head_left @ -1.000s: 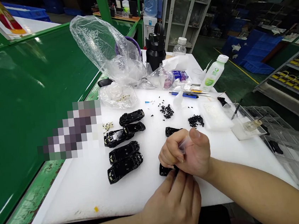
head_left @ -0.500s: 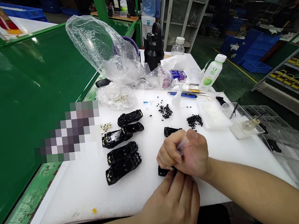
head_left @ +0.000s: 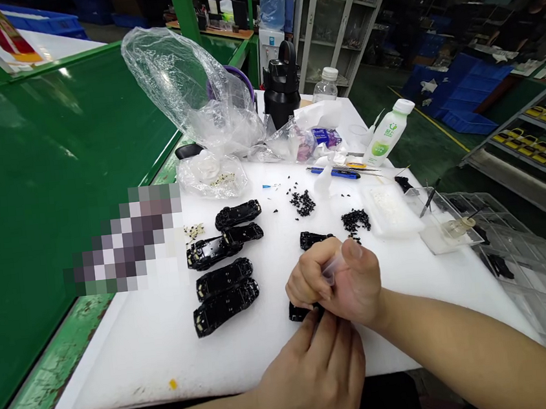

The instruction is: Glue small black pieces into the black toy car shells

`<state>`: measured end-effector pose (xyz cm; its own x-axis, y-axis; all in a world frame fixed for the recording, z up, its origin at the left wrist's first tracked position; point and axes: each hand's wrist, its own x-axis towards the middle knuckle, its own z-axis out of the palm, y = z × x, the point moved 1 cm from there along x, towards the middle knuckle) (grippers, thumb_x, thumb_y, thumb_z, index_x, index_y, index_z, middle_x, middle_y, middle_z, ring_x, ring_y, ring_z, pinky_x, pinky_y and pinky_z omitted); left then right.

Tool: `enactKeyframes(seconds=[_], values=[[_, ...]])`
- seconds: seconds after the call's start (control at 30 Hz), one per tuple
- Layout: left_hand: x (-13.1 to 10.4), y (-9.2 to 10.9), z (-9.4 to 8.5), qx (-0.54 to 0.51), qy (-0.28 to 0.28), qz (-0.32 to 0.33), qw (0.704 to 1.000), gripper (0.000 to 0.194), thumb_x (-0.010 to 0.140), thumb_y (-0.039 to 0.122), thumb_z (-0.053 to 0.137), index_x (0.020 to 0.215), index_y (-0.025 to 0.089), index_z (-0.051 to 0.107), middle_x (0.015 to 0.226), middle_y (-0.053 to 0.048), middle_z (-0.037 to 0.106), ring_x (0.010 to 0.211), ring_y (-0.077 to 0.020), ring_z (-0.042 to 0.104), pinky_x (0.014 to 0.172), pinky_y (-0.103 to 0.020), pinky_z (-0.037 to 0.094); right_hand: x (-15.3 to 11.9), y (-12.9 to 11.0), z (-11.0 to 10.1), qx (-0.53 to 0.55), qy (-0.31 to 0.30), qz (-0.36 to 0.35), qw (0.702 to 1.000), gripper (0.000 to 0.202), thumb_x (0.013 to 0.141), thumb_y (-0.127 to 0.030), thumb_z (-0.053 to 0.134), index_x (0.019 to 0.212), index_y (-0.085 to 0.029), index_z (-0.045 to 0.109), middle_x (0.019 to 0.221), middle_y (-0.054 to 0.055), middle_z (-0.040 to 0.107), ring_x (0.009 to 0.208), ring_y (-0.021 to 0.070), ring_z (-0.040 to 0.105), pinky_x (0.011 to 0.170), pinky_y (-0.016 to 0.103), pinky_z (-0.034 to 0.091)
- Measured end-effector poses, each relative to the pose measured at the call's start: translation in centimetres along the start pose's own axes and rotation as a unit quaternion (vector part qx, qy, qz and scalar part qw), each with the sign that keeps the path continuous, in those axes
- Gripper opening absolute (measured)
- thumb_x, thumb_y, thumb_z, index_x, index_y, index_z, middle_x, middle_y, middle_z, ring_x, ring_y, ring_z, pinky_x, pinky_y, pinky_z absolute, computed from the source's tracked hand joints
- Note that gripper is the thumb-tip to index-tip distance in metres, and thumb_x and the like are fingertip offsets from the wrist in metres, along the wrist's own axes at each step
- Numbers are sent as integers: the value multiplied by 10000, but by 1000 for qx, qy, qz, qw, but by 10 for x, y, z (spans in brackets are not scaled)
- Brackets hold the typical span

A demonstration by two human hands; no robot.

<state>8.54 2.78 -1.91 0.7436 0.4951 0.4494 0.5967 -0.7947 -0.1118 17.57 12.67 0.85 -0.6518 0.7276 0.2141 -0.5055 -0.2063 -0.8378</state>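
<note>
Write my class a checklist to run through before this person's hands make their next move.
1. Right hand grips the translucent tool: ok, fingers curled around it.
2. Left hand at the black car body: ok, fingertips at its edge; the full grip is hidden.
3. Tool's tip placed on the body: cannot tell, the hands cover it.
4. Small black parts all gathered: not ok, two piles, with strays around.
5. Blue-handled tool apart from the hands: ok, it lies farther back.

Car bodies (head_left: pixel 227 308) black; small parts (head_left: pixel 355 220) black; mat (head_left: pixel 147 354) white; bottle (head_left: pixel 389 132) white, green-printed.
</note>
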Motion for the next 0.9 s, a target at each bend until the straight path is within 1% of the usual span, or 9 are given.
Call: enactKeyframes(seconds=[0.2, 0.3, 0.4, 0.47, 0.5, 0.6, 0.7, 0.8, 0.9], values=[[0, 2, 0, -3, -13, -1, 1000, 364, 907, 201, 453, 1192, 60, 630, 1102, -170, 702, 951, -280, 667, 883, -451, 527, -6, 6, 1, -85, -13, 54, 995, 651, 853, -765, 426, 555, -190, 487, 481, -33, 389, 453, 113, 330, 485, 277, 273], [-1, 1, -1, 3, -9, 2, 1000, 369, 911, 217, 448, 1184, 56, 637, 1126, -172, 700, 1013, -300, 659, 915, -445, 510, 0, -7, 1, -23, -5, 59, 998, 653, 846, -792, 408, 618, -190, 523, 512, -38, 392, 475, 123, 344, 523, 288, 316], [-2, 0, -1, 11, -6, 3, 1000, 394, 934, 244, 420, 1215, 58, 624, 1226, -175, 666, 1144, -311, 609, 969, -423, 481, 1, -45, 0, 86, 108, -33, 990, 609, 883, -754, 371, 655, -209, 514, 549, -48, 340, 494, 122, 310, 572, 296, 354], [-2, 1, -1, 23, 2, 9, 1000, 395, 942, 241, 415, 1230, 62, 617, 1259, -171, 651, 1173, -300, 593, 993, -412, 464, -4, -72, 2, 83, 188, -128, 970, 551, 910, -699, 396, 666, -215, 500, 594, -39, 336, 536, 131, 313, 612, 296, 366], [-2, 1, -1, 28, 7, 15, 999, 391, 944, 239, 418, 1231, 65, 618, 1265, -168, 649, 1176, -295, 590, 1001, -409, 457, -8, -80, 4, 60, 198, -151, 967, 538, 907, -693, 418, 672, -217, 504, 606, -34, 346, 550, 136, 325, 630, 302, 372], [-2, 2, -1, 28, 10, 18, 999, 374, 946, 240, 433, 1222, 75, 624, 1275, -169, 641, 1175, -298, 589, 1004, -421, 452, -15, -77, 11, 7, 88, -118, 989, 611, 830, -787, 456, 627, -213, 502, 556, -32, 362, 513, 139, 342, 596, 319, 369], [-1, 2, -1, 8, 6, 18, 1000, 355, 937, 235, 448, 1200, 83, 633, 1183, -156, 680, 1100, -292, 622, 960, -428, 479, -15, -43, 13, 36, -23, -47, 998, 722, 776, -891, 348, 542, -216, 449, 468, -41, 330, 432, 127, 307, 512, 310, 325], [1, 1, -2, -17, -4, 18, 1000, 323, 917, 211, 459, 1144, 82, 648, 1045, -130, 701, 933, -262, 654, 843, -402, 524, -11, -15, 13, 55, -38, -23, 998, 728, 806, -872, 322, 516, -214, 433, 441, -39, 332, 404, 117, 305, 468, 290, 295], [2, 0, -2, -24, -9, 18, 1000, 293, 904, 201, 460, 1091, 87, 654, 985, -118, 692, 828, -243, 644, 768, -391, 531, -10, -7, 13, 46, -19, -21, 999, 695, 835, -820, 373, 509, -209, 434, 427, -44, 320, 391, 112, 307, 451, 280, 296]])
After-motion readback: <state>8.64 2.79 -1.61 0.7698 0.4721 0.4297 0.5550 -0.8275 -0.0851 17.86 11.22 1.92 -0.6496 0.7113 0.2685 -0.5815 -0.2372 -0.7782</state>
